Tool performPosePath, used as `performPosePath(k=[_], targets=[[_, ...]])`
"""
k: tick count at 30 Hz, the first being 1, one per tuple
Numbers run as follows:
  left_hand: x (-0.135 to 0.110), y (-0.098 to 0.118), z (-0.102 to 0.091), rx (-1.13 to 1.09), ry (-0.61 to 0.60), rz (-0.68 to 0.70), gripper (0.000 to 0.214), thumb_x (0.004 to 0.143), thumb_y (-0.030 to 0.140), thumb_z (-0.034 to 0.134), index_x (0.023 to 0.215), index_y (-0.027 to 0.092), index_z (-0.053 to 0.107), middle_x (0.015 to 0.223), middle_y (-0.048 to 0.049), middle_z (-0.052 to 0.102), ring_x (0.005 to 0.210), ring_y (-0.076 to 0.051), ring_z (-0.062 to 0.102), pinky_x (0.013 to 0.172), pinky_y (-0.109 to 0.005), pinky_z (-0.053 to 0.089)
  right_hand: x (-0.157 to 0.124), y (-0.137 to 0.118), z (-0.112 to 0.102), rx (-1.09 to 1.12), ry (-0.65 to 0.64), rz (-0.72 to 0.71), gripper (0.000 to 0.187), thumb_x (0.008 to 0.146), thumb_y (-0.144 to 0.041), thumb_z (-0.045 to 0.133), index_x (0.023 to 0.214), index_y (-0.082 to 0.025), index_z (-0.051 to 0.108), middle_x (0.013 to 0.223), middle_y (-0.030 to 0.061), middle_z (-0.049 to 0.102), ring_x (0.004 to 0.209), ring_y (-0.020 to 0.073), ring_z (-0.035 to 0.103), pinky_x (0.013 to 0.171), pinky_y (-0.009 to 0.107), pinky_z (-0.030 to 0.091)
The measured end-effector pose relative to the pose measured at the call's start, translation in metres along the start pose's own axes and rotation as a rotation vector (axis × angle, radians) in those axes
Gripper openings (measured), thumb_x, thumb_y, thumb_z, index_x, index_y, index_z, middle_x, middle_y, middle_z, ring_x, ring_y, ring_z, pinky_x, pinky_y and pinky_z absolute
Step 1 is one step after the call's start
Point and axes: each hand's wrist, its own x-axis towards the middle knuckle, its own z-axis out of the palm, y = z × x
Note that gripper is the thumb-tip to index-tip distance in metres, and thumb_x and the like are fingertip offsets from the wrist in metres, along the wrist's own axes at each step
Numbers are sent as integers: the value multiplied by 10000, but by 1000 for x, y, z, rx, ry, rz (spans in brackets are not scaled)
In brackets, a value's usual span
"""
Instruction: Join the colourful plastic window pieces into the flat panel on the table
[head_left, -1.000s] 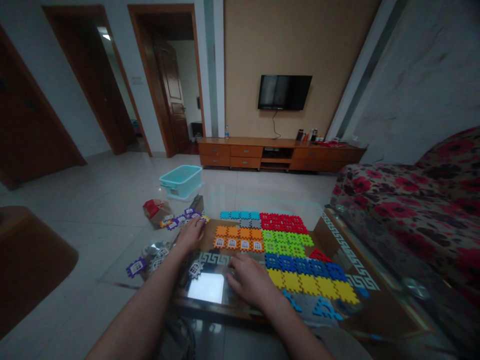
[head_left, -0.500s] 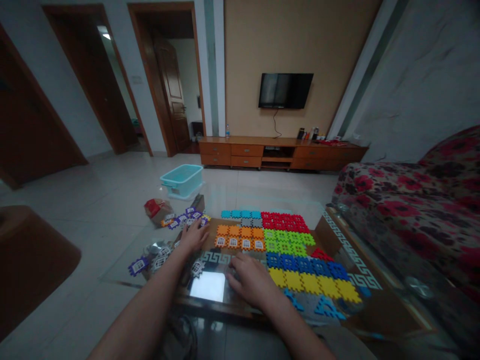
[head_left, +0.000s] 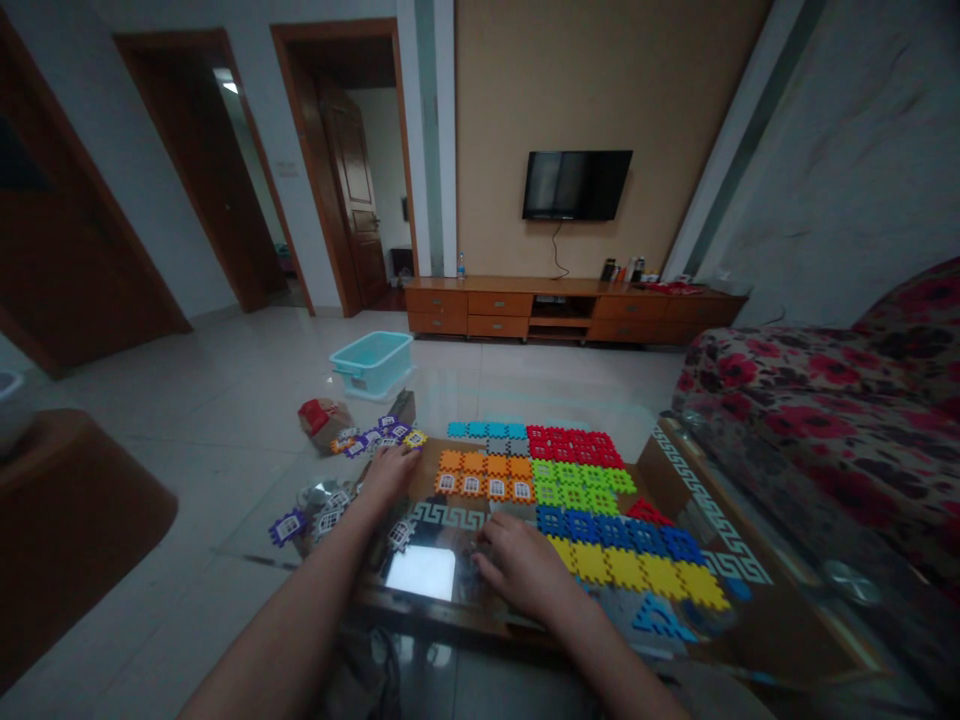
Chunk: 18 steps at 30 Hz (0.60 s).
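Note:
My left hand (head_left: pixel 391 474) reaches over the glass table beside a loose group of purple, window-patterned interlocking tiles (head_left: pixel 381 434) and a yellow tile (head_left: pixel 415 438). Its fingers are extended and slightly bent, with nothing visible in them. Resting low near the table's front is my right hand (head_left: pixel 523 562), fingers loosely curved and thumb apart, holding nothing I can see. Right of it run joined rows of yellow (head_left: pixel 626 570) and dark blue tiles (head_left: pixel 616 530). Farther back lie orange (head_left: pixel 484 475), lime green (head_left: pixel 577 487), red (head_left: pixel 574 446) and light blue tiles (head_left: pixel 486 430).
Grey-white window tiles (head_left: pixel 330 512) and a purple tile (head_left: pixel 287 527) lie at the table's left. Blue triangular pieces (head_left: pixel 661 618) are near the front edge. A turquoise bin (head_left: pixel 373 365) stands on the floor beyond. A floral sofa (head_left: pixel 795 370) borders the right.
My view has shifted slightly, so the scene sits a little farther right. My left hand's fingers have drawn closer together beside the purple tiles. The right hand stays near the table's front.

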Motion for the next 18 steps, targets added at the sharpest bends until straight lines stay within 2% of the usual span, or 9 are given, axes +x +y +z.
performPosePath(k=[4,7,11,14,18], targets=[[-6,-5,1,-20,-59,-12,246,891,208,490,1013,248,700,1143,-96,659,1117,-280,577,975,-430,376,0,4,-2,-2,-8,9,155,892,-279,582,976,-180,667,1040,97,668,957,241,640,797,318,467],[-8,-11,-2,-62,-79,5,235,859,199,529,1008,242,705,1174,-90,644,1106,-260,579,952,-380,407,1,3,-4,17,-11,7,167,896,-287,579,991,-186,673,1037,97,668,971,240,640,810,320,470],[-11,-15,-18,-124,-146,54,210,856,219,534,975,208,707,1074,-86,646,1006,-221,592,888,-313,441,1,2,-5,24,-13,5,169,894,-286,583,996,-187,676,1037,100,670,957,239,642,805,320,473],[-20,-10,-33,-150,-214,77,188,829,294,593,958,213,704,1062,-70,634,1015,-224,575,898,-312,437,1,4,-5,14,-9,-6,159,894,-281,583,973,-177,674,1018,99,673,927,238,645,790,319,476],[-37,1,-42,-161,-382,34,411,669,394,766,1043,250,677,1131,-60,605,1084,-268,538,914,-348,439,-3,8,-4,15,14,-18,145,892,-266,590,974,-175,668,1005,94,673,923,234,640,786,316,474]])
